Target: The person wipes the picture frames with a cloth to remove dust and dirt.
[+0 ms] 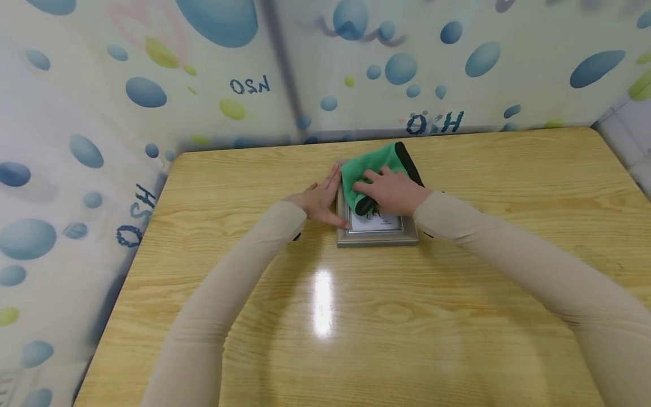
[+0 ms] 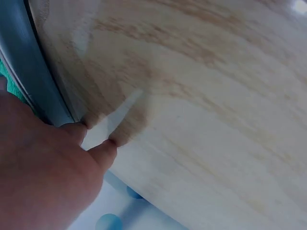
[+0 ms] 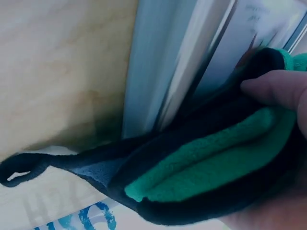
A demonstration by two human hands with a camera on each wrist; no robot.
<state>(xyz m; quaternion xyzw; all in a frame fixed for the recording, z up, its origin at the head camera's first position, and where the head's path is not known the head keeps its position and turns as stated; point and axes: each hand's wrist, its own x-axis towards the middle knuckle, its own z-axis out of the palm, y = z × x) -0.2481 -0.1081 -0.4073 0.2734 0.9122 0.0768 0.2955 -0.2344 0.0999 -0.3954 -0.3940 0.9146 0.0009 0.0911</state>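
A grey picture frame (image 1: 378, 241) with a white printed sheet lies flat on the wooden table (image 1: 386, 316). A green cloth (image 1: 362, 168) with black edging covers its upper part. My right hand (image 1: 394, 192) grips the bunched cloth against the frame, thumb on the black edge in the right wrist view. There the folded cloth (image 3: 206, 167) shows a black hanging loop to the left. My left hand (image 1: 320, 200) steadies the frame's left side, thumb on the lower border and fingers stretched along the upper edge. Fingertips (image 2: 109, 146) reach the tabletop in the left wrist view.
Behind the table and along its left side stands a wall (image 1: 305, 73) printed with blue and green bubbles and lettering. The table's back edge runs just beyond the frame. A bright light reflection (image 1: 322, 302) shows on the tabletop nearer me.
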